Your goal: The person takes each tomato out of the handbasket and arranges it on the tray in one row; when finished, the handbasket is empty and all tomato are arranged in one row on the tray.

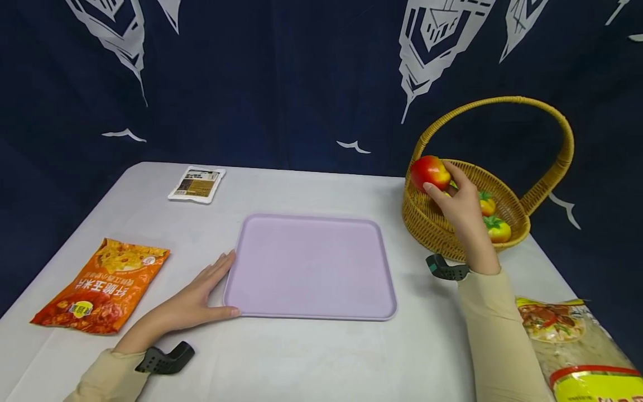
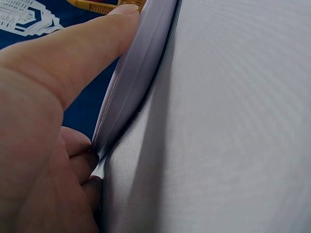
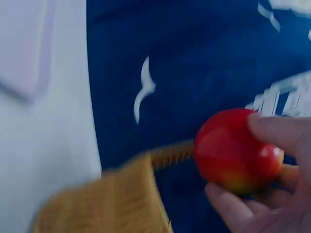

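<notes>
My right hand [image 1: 459,204] grips a smooth red-and-yellow fruit [image 1: 430,173] between thumb and fingers, at the left rim of a wicker basket [image 1: 419,223]. In the right wrist view, the same fruit [image 3: 235,150] shows a red side and a yellowish bottom; its exact kind is unclear. Inside the basket lie a yellow-red tomato [image 1: 486,204] and a greener tomato [image 1: 497,229], both with leafy tops. My left hand [image 1: 196,298] rests against the near left corner of a pale purple tray [image 1: 311,268], its thumb by the front edge and its extended fingers along the left side.
An orange snack bag [image 1: 105,285] lies left of my left hand. A small white packet with a brown label [image 1: 197,184] lies farther back. Beside my right forearm sits a large clear food bag [image 1: 577,346]. The basket's tall handle [image 1: 522,100] arches over its opening.
</notes>
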